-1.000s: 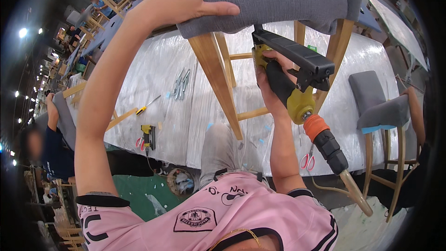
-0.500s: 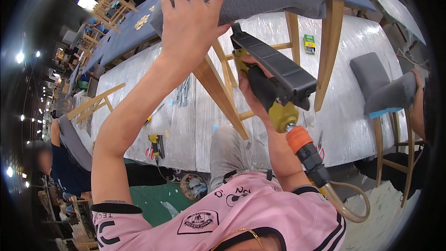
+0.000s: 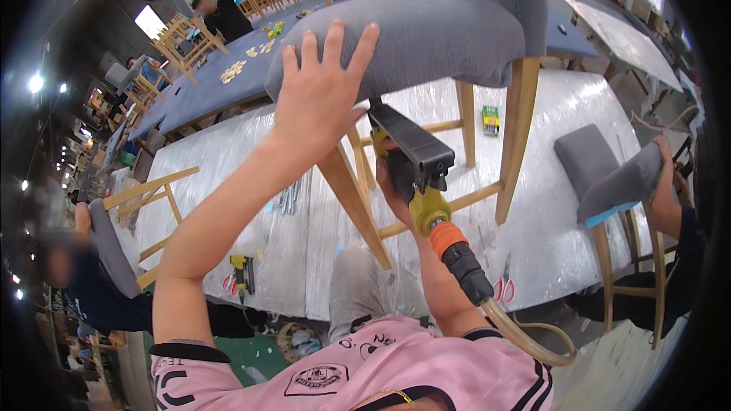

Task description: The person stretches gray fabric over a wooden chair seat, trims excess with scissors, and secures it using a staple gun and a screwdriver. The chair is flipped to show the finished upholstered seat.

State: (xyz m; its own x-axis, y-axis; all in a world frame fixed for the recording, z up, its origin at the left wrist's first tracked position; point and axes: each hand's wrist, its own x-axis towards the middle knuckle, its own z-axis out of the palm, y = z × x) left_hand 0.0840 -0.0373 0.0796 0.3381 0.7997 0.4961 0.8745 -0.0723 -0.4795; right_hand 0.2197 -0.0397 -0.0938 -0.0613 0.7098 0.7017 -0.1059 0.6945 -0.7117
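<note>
Two staple guns showing: black-yellow staple gun [image 3: 417, 143] filling my right hand [image 3: 391, 181], fingers curling round grip; smaller staple gun [image 3: 243, 272] lying on plastic-wrapped table [image 3: 282, 255]. Before me, one grey woven-fabric chair [image 3: 426, 34], rounded seat, tapering wooden legs. Left hand [image 3: 324, 99] touching seat front, fingers spreading wide.

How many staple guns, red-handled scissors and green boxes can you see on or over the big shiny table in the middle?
Staple guns: 2 (one in the right hand, one on the table)
Red-handled scissors: 2 pairs
Green boxes: 1
Total: 5
</note>
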